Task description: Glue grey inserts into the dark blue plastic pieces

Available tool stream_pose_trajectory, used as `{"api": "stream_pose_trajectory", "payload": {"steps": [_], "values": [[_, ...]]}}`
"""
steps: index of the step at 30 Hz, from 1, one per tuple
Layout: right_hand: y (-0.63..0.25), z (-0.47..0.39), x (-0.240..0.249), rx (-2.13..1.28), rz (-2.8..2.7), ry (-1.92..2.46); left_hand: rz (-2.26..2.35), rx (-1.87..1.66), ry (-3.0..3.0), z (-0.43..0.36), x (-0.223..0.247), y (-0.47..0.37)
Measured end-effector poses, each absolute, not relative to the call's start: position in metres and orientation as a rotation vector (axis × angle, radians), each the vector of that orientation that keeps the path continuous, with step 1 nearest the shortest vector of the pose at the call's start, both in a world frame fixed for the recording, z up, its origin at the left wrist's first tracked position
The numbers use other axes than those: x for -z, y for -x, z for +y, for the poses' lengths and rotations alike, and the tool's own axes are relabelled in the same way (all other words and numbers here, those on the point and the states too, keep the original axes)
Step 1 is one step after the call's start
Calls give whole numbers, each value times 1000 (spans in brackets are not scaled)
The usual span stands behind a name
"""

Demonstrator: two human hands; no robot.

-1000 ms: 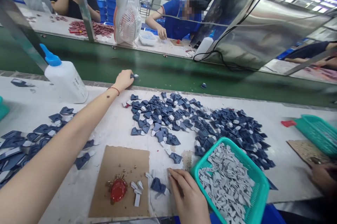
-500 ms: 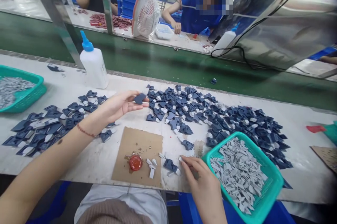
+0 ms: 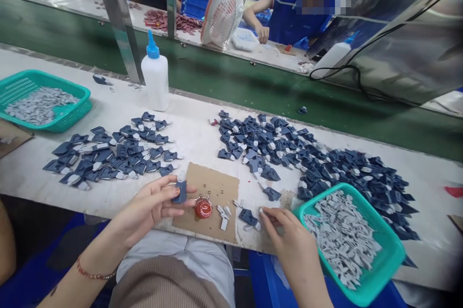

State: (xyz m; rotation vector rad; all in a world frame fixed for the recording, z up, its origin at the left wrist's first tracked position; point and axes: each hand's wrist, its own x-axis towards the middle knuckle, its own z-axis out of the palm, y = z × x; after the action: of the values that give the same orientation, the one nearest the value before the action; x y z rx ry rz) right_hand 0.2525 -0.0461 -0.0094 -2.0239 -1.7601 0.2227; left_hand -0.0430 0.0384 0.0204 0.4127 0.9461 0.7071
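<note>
My left hand (image 3: 155, 204) pinches a dark blue plastic part (image 3: 181, 192) with a pale tip, above the left edge of a brown cardboard piece (image 3: 213, 182). On that cardboard sit a red glossy cap-like dish (image 3: 203, 208) and several small light grey pieces (image 3: 224, 221). My right hand (image 3: 291, 238) is closed at the fingertips on a tiny light grey piece (image 3: 261, 210), mostly hidden by the fingers. Just left of those fingertips lies another dark blue part (image 3: 248, 217). A green basket (image 3: 392, 255) of grey pieces stands against my right hand's outer side.
Dark blue parts form a large pile (image 3: 275, 139) at centre right and a smaller group (image 3: 119, 154) at left. A white bottle with a blue nozzle (image 3: 155, 79) stands behind. Another green basket (image 3: 74, 117) is far left. Co-workers sit across the green strip (image 3: 217, 79).
My left hand has come back toward me from the large pile with the dark blue part, now beside the red dish. My right hand stays low near the basket. The view has shifted left.
</note>
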Motion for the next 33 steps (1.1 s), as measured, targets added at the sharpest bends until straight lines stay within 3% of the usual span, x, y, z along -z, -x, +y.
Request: {"api": "stream_pose_trajectory", "payload": {"steps": [10, 33], "values": [[-177, -23, -31, -651, -1867, 1626, 1011, -761, -442, 8, -4, 45], [-156, -3, -27, -657, -2169, 1661, 990, -784, -554, 1, 9, 41]]}}
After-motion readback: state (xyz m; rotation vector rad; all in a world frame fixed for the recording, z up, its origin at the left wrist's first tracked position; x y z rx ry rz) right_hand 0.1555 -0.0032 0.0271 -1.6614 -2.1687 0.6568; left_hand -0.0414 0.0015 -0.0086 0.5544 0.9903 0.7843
